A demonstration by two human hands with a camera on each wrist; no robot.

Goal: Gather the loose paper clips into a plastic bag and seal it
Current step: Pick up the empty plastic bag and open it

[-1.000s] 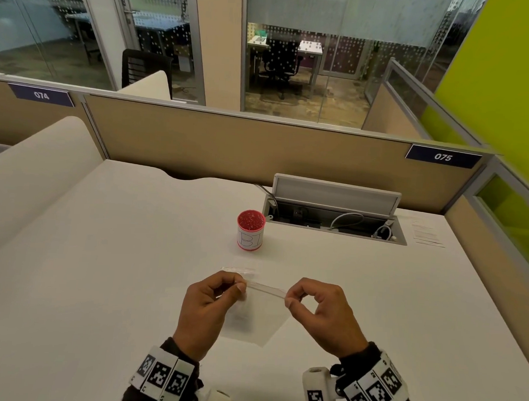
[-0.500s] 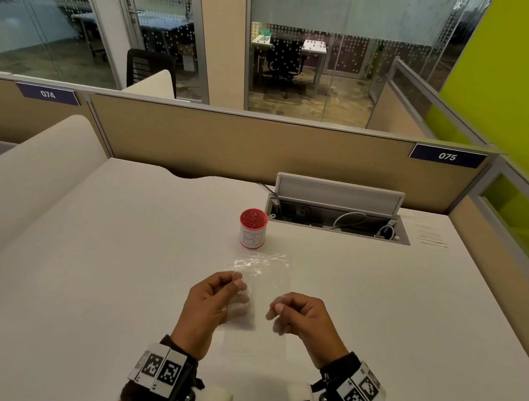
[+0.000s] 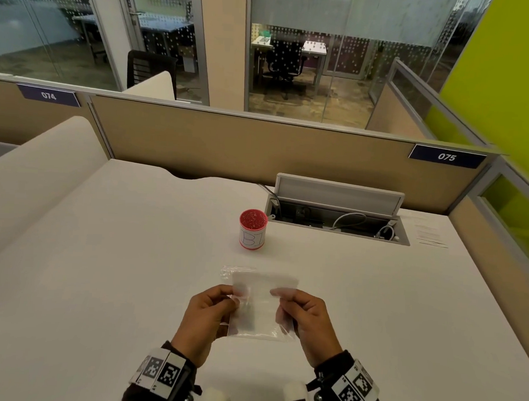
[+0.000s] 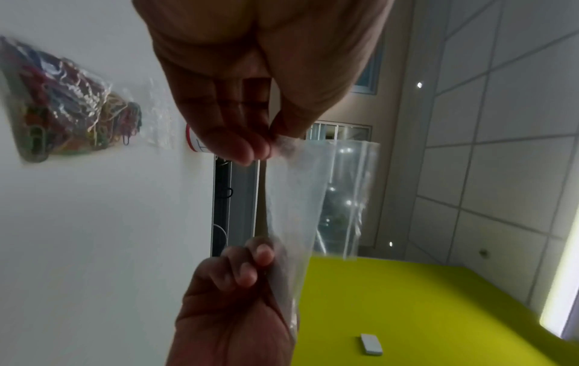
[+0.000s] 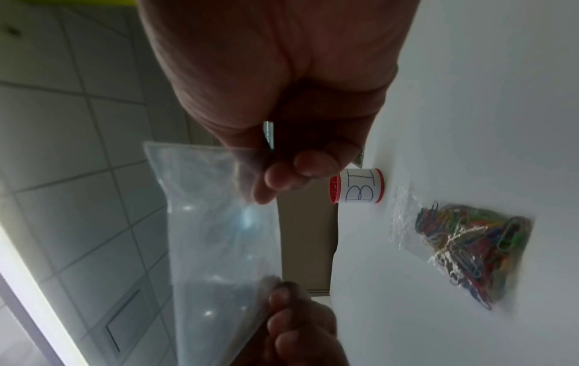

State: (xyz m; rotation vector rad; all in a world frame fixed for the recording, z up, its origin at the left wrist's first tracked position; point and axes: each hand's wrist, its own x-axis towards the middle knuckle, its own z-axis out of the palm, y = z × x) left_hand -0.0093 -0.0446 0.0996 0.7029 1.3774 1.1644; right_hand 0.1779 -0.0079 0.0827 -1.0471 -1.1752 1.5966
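I hold an empty clear plastic bag [image 3: 260, 313] upright over the desk. My left hand [image 3: 233, 297] pinches its left edge and my right hand [image 3: 278, 296] pinches its right edge. In the left wrist view the left fingertips [image 4: 250, 151] pinch a corner of the bag [image 4: 301, 198]. In the right wrist view the thumb and fingers [image 5: 275, 180] grip the bag [image 5: 213, 235]. A heap of coloured paper clips [image 5: 463, 247] lies in a crinkled clear wrapper [image 4: 68, 106] on the desk just beyond the hands. In the head view only the wrapper's clear end [image 3: 235, 271] shows.
A red cup [image 3: 252, 229] with a white label marked "B1" stands behind the bag. An open cable hatch [image 3: 336, 216] with cords lies at the back right. Beige partitions [image 3: 259, 151] close off the white desk [image 3: 100, 268] at the back and right.
The bag was stretched by its top strip between both hands, then swung flatter and away. Now it stands upright, with the hands holding its two side edges.
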